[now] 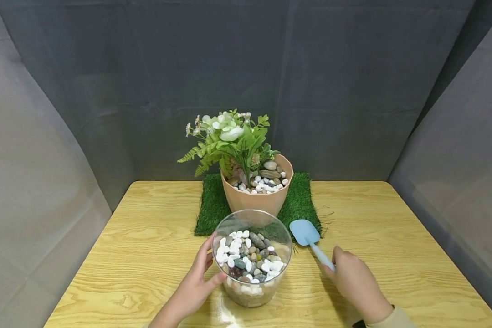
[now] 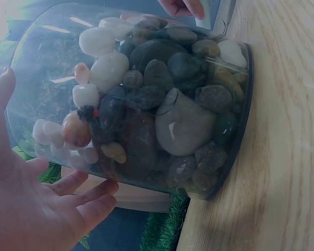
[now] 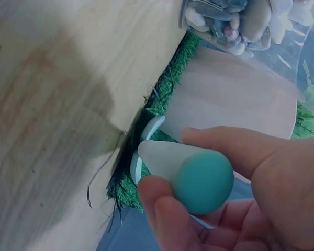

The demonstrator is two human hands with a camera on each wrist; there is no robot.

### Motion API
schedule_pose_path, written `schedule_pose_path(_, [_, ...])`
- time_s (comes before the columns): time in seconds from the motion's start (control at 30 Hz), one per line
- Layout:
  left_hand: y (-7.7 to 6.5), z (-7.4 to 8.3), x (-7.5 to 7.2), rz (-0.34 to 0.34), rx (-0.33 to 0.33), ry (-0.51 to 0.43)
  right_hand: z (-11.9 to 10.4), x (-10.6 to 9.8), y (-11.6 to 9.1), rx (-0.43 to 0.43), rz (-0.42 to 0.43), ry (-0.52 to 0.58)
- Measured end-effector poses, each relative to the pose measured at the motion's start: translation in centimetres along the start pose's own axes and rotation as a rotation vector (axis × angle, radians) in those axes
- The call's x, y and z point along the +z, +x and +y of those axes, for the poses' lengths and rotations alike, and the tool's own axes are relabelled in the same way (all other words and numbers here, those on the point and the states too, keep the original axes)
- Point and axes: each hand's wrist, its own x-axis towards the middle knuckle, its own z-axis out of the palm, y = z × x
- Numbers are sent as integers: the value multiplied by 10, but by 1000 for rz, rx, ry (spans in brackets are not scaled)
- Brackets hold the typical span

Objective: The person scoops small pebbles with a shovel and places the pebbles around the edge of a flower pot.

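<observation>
A clear round container [image 1: 252, 296] full of white, grey and brown pebbles [image 1: 250, 255] stands on the table. At its left side my left hand [image 1: 197, 278] holds it, thumb near the front rim and fingers along the wall; the left wrist view shows the thumb and fingers spread on either side of that wall [image 2: 52, 47]. My right hand [image 1: 354, 280] grips the handle of a light blue trowel [image 1: 304, 231]. The trowel's blade hangs by the right front corner of the grass mat, and the rounded handle end [image 3: 204, 182] shows between thumb and fingers in the right wrist view.
Behind the container, a peach flowerpot [image 1: 254, 203] with pebbles and a white-flowered plant [image 1: 233, 136] stands on a green artificial grass mat [image 1: 301, 200]. Loose dark threads [image 1: 325, 216] stick out from the mat's right edge. Grey cloth [image 1: 332, 91] surrounds the wooden table [image 1: 147, 246].
</observation>
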Motion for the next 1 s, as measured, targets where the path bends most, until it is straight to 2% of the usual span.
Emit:
schedule_pose_path(0.2, [2,0,0,-2,-9,-4,-2,3,1,27,-59,-14])
schedule_pose_path(0.37, [3,-1,0,-2,-5,-1,-3,7,2,29,-75,-28])
schedule_pose_path(0.67, [1,-2,0,-2,-3,9,-6,11,4,37,-142,12])
schedule_pose_path(1.0, [1,-2,1,-1,5,9,-7,17,5,25,-152,47])
